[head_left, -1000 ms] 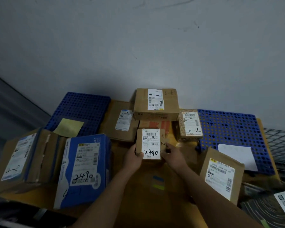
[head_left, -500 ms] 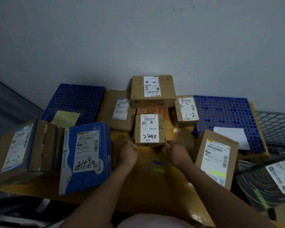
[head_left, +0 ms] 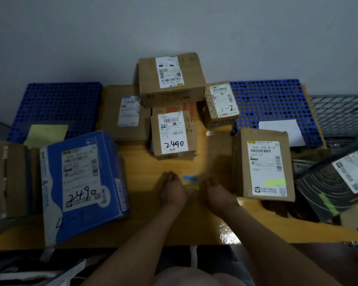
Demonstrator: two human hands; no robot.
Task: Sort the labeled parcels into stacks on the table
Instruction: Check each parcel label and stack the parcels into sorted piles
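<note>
At the near edge of the table (head_left: 145,230), I am seeing both forearms reaching in over the glossy yellow-brown top. The left hand (head_left: 172,191) is hovering empty, its fingers loosely curled and close together, touching no parcel. The right hand (head_left: 217,194) is doing the same just beside it, fingers slightly bent and holding nothing. Between the two hands, a blue tape strip (head_left: 190,178) and a green tape strip (head_left: 191,187) are lying flat on the tabletop.

Toward the left edge, a blue printed carton (head_left: 82,186) is sitting tilted, its white label carrying a handwritten 2490. Near the right edge, a plain brown cardboard box (head_left: 264,165) is standing with a white label and a green highlighter mark.

Further in, at the middle of the table and well apart from the hands, the small brown parcel (head_left: 173,134) is resting with its label marked 2490 facing up. Behind it, a larger taped cardboard box (head_left: 171,78) is sitting on top of a box with red print (head_left: 174,109). A patterned small box (head_left: 220,104) marked 3-2 is standing just to its right, and a flat brown carton (head_left: 122,112) is lying to the left.

At the far corners, two blue perforated plastic panels are lying flat, the left panel (head_left: 56,102) bearing a yellow paper and the right panel (head_left: 273,100) a white sheet.
</note>
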